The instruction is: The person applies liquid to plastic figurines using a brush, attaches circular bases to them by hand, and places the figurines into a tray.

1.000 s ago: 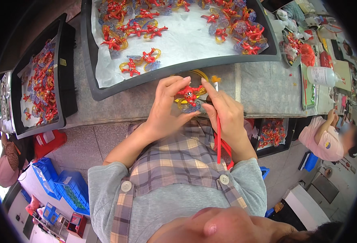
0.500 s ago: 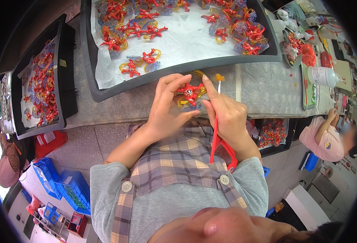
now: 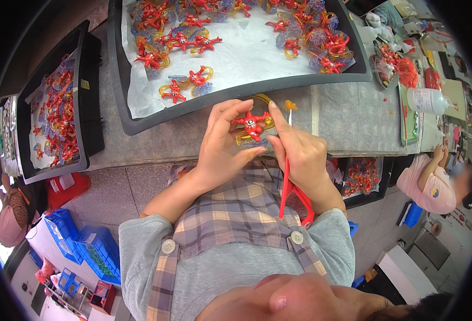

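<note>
Red and glossy, poised between the left hand (image 3: 217, 144) and the right hand (image 3: 303, 152), just outside the near wall of a large, shallow black tray (image 3: 300, 80). Appears as a small red plastic figure with splayed limbs (image 3: 252, 127), set against a translucent yellow plastic loop (image 3: 240, 140) and, below, a translucent blue plastic piece (image 3: 253, 143). Gripped in the left hand by curled fingers above and thumb below, parted only by the breadth of the piece; probably taken by its edges to leave the front visible. Seemingly steadied from the opposite side by index fingertip and thumb of the right hand, bent close together.

Also held in that same hand, under folded fingers: a red-handled, scissors-like tool (image 3: 295, 195) with a bright metal tip (image 3: 290, 119). Angled with handles toward the plaid cloth apron (image 3: 225, 214) and tip away from the body, likely to free the fingertips without putting the tool down. Cannot tell contact from mere closeness between tip and amber scrap (image 3: 290, 105) over the grey surface (image 3: 348, 117).

Beyond the hands, heaped along the tray's sides on white paper lining (image 3: 241, 59): matching red, yellow and blue pieces (image 3: 332, 48). Perhaps lined to protect glossy plastic, and placed close for short reaches.
</note>
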{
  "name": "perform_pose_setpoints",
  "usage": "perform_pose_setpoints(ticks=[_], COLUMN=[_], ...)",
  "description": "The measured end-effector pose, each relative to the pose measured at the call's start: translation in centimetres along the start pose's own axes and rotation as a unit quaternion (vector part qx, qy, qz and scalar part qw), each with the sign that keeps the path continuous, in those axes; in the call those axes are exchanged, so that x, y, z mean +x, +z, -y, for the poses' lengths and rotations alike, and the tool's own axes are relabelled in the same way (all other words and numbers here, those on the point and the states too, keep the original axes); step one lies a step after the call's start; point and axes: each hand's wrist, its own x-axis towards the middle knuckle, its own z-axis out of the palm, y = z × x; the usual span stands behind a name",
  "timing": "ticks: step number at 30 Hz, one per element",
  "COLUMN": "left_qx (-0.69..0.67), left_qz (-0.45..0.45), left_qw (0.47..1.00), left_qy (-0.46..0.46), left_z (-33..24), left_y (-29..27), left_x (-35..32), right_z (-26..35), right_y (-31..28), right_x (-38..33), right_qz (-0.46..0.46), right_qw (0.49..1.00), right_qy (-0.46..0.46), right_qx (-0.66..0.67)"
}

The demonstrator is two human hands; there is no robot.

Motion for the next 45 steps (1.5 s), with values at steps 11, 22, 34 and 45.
perform_pose_setpoints(ticks=[11,22,34,45], left_qx=[-0.034,-0.088,-0.178,-0.198], left_qz=[-0.007,0.003,0.035,0.044], left_qw=[0.999,0.996,0.979,0.974], left_qy=[-0.028,-0.009,-0.093,-0.101], left_z=[0.5,0.7,0.1,0.3], left_y=[0.1,-0.1,-0.7,-0.5], left_x=[-0.2,-0.1,0.0,0.0], right_z=[0.3,-0.6,-0.5,-0.2], right_y=[-0.3,-0.6,-0.6,-0.6], right_x=[0.1,0.3,0.5,0.1], right_qz=[0.021,0.006,0.014,0.017], right_qw=[0.999,0.999,0.999,1.000], right_qy=[0.027,0.001,-0.047,-0.016], right_qx=[0.027,0.047,-0.014,-0.006])
